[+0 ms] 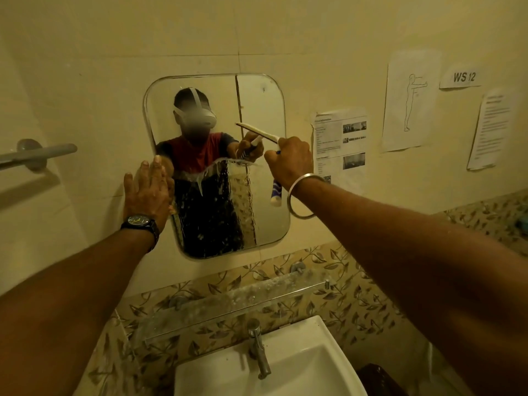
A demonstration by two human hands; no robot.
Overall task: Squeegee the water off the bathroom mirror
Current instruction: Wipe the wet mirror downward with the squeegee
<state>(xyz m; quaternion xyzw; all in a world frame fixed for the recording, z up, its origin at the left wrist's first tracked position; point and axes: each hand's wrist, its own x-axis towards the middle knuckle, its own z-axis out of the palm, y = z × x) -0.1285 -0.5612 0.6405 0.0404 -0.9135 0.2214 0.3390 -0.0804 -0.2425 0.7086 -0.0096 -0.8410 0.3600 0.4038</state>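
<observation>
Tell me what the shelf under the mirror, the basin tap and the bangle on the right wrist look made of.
Clear flat shelf: likely glass, see-through with the leaf tiles showing behind, dulled by white spots. Grey upright tap: metal, probably chromed, with bright glints. Thin round bangle: silvery polished metal, perhaps steel; it shines along its rim.

Cream tiled wall (pixel 314 38), papers (pixel 410 101), glass shelf (pixel 228 304), white sink (pixel 300 367)

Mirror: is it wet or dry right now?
Half wet. The mirror looks clear on top; water streaks cover its lower half.
</observation>
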